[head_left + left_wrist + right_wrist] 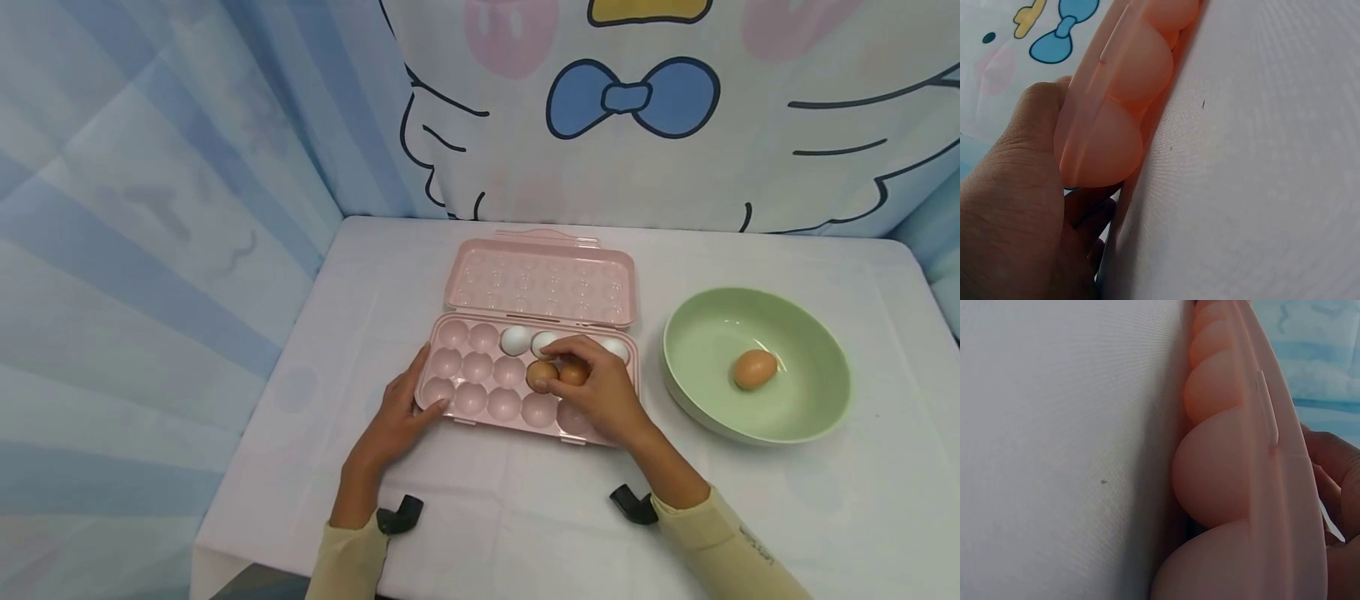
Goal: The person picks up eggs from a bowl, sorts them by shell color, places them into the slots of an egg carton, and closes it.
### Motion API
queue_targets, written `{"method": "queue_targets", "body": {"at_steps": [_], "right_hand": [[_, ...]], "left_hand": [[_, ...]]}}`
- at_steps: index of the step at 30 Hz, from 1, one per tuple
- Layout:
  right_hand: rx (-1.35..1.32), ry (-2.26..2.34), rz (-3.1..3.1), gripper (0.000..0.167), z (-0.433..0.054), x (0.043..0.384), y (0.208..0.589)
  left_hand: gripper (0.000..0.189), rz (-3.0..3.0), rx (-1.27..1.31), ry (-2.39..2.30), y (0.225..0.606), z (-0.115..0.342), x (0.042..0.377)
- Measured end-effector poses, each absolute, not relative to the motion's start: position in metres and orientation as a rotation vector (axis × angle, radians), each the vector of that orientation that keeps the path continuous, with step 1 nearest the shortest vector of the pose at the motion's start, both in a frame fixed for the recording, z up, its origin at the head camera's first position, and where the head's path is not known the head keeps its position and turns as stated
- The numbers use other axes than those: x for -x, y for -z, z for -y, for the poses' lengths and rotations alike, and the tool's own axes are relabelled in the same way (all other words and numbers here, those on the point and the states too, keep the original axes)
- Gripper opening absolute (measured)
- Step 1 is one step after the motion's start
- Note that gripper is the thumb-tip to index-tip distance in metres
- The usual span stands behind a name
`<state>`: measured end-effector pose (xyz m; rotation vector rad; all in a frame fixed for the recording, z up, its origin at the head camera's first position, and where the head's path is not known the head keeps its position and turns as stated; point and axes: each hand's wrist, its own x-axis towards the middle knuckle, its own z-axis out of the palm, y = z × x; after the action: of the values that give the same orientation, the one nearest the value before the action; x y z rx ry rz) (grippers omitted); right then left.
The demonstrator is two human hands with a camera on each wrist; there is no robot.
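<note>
A pink plastic egg box (470,400) lies with its lid (540,283) folded back on the table. My left hand (401,417) grips its left end, thumb over the front corner and fingers along the side; the left wrist view shows this hand (1029,169) around the rounded cups. My right hand (603,392) pinches a brown egg (542,377) at a middle-row cup. Just right of it is another brown egg (573,372), partly under the fingers. White eggs (515,340) sit in the back row, some partly hidden by that hand.
A green bowl (697,392) with one brown egg (754,368) in it stands right of the box. The table wears a white cloth (480,517). A printed curtain (630,175) hangs behind the table's back edge, and a blue striped one on the left.
</note>
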<state>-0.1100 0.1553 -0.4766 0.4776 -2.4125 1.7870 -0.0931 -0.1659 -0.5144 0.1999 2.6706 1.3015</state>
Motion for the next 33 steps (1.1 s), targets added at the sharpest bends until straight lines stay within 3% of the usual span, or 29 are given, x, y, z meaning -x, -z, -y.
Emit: {"method": "queue_targets", "body": {"at_steps": [33], "right_hand": [[-0.418,-2.215,2.155,0.039,-0.174,0.113,0.459]], "left_hand": [[0.091,-2.666,-0.239,-1.318,0.514,0.167,0.094]]}}
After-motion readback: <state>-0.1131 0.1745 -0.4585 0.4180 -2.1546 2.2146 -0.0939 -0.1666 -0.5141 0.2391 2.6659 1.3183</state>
